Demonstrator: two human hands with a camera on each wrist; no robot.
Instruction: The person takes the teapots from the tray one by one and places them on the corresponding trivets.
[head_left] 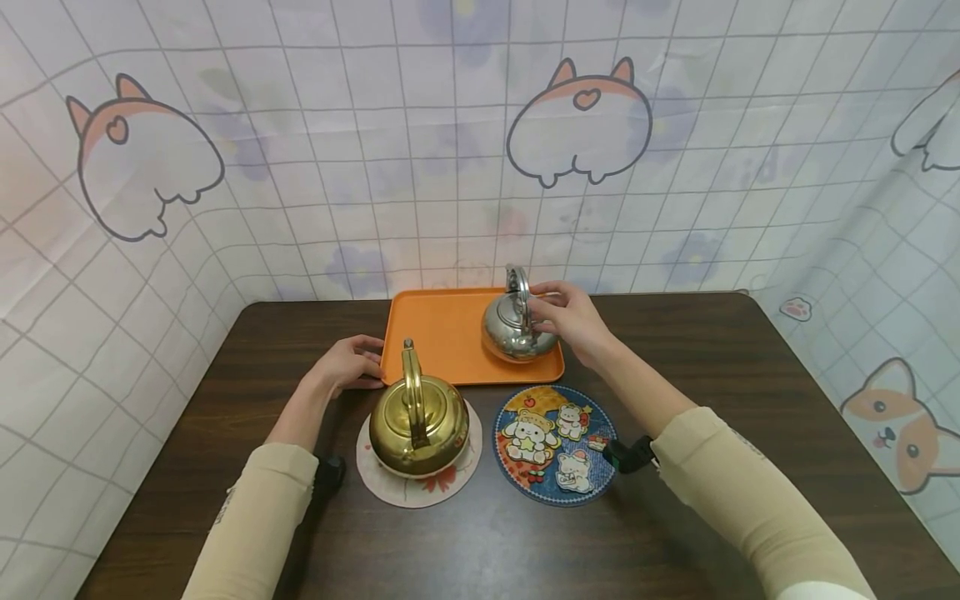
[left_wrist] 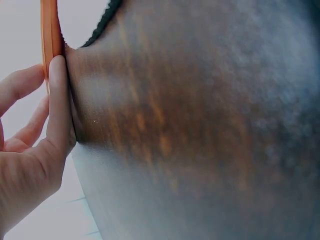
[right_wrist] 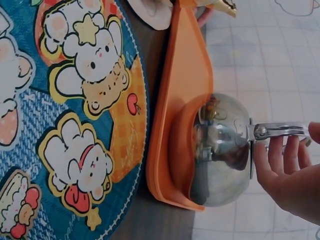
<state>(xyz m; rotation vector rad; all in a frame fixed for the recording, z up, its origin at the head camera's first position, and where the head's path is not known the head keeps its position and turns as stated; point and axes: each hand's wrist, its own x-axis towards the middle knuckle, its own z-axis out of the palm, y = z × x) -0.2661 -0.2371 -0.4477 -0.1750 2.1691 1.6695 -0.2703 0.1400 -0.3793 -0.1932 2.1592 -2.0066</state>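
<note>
On the right part of an orange tray (head_left: 435,333) stands a silver kettle (head_left: 517,333), upright. My right hand (head_left: 573,321) has its fingers curled around the kettle's raised handle (right_wrist: 280,131), as the right wrist view shows. At the tray's front left corner, my left hand (head_left: 348,363) holds the rim. In the left wrist view the thumb (left_wrist: 57,100) lies along one side of the tray's edge (left_wrist: 49,30) and the other fingers are on the opposite side. A gold kettle (head_left: 418,425) sits in front of the tray, its handle up, with neither hand on it.
Under the gold kettle lies a pale round mat (head_left: 408,496) with a red flower print. To its right is a blue round mat (head_left: 555,446) with cartoon animals. Behind the dark wooden table (head_left: 450,554) hangs a white gridded cloth (head_left: 450,167).
</note>
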